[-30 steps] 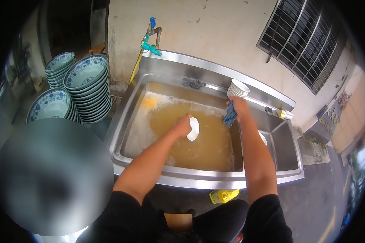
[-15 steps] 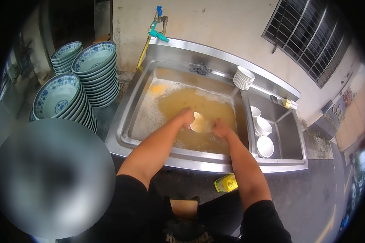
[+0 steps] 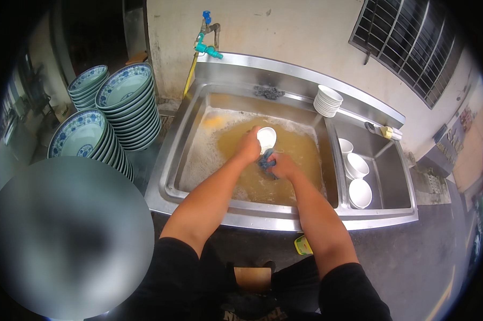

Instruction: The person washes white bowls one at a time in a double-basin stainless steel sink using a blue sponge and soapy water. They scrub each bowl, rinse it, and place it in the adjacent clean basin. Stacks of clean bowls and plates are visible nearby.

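Observation:
My left hand (image 3: 250, 145) grips a small white bowl (image 3: 266, 137) just above the brown, soapy water in the left basin of a steel double sink (image 3: 204, 206). My right hand (image 3: 282, 166) is closed on a blue-grey cloth (image 3: 266, 159), pressed against the bowl's lower side. Both hands meet over the middle of the basin.
Three stacks of blue-patterned bowls (image 3: 125, 101) stand left of the sink. A stack of small white bowls (image 3: 327, 100) sits on the sink's back ledge, and three white bowls (image 3: 356, 166) lie in the right basin. A tap (image 3: 208, 32) rises at the back left. A yellow object (image 3: 303, 245) lies on the floor.
My right hand left the white bowl stack on the ledge and came down to the basin. It now holds the cloth against the bowl in my left hand.

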Demonstrator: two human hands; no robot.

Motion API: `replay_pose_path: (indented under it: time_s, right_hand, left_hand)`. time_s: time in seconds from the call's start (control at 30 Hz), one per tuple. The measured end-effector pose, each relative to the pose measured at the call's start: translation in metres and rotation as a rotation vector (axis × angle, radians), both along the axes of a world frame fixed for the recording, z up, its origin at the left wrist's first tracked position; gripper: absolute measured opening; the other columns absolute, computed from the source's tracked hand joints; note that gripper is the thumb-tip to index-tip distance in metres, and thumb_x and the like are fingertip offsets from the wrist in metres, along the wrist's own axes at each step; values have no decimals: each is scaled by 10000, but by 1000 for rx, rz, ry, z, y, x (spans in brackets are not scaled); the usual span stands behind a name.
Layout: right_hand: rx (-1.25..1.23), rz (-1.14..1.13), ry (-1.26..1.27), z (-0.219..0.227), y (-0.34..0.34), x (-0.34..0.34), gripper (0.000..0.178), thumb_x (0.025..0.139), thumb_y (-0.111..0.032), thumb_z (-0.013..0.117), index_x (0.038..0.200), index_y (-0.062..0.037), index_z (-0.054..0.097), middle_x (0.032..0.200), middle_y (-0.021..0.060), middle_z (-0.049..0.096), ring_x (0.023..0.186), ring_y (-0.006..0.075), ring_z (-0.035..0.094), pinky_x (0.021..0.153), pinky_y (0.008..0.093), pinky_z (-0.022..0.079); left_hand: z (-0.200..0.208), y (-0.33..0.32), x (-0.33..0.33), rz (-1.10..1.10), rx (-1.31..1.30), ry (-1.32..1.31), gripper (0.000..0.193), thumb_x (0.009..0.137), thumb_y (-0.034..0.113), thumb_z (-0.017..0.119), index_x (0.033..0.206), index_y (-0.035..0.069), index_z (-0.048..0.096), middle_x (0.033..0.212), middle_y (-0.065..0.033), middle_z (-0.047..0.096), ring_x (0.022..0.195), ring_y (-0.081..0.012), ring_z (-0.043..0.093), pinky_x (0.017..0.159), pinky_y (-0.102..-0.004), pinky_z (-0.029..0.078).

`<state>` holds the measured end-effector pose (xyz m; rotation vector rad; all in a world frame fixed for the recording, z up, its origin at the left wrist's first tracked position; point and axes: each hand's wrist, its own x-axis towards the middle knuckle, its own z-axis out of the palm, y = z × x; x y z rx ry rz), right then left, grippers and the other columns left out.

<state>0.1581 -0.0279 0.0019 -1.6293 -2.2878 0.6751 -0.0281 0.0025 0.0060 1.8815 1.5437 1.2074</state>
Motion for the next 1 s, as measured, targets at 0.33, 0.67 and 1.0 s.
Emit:
replay_pose_path:
  time_s: [0.33, 0.67, 1.0]
  right_hand:
    - [-69, -280, 430, 37, -14, -16, 375, 861, -149, 683, 1204, -29, 590, 1061, 173, 679, 944, 309, 674, 816, 408, 536]
    - [719, -88, 593, 64, -39, -71, 326, 916, -216, 686, 1212, -97, 620, 1172, 206, 551, 1080, 378, 555, 936, 444, 465]
    - [443, -534, 654, 46, 2, -23, 476, 986, -468, 560, 1147, -24, 619, 1157, 262, 625, 1083, 450, 593, 920, 500, 460]
  left_hand:
    - [28, 13, -7, 231, -480, -1333, 331, 983, 173, 394, 1202, 97, 631, 1046, -136, 686, 968, -301, 668, 856, -423, 529]
    - [43, -16, 7, -541, -879, -1428, 514, 1013, 606, 399, 1074, 163, 654, 1133, -65, 683, 1049, -243, 642, 919, -423, 525]
    - [60, -34, 24, -622, -905, -1245, 440, 1017, 450, 516, 1310, 129, 587, 1275, -56, 652, 1150, -244, 629, 984, -455, 495]
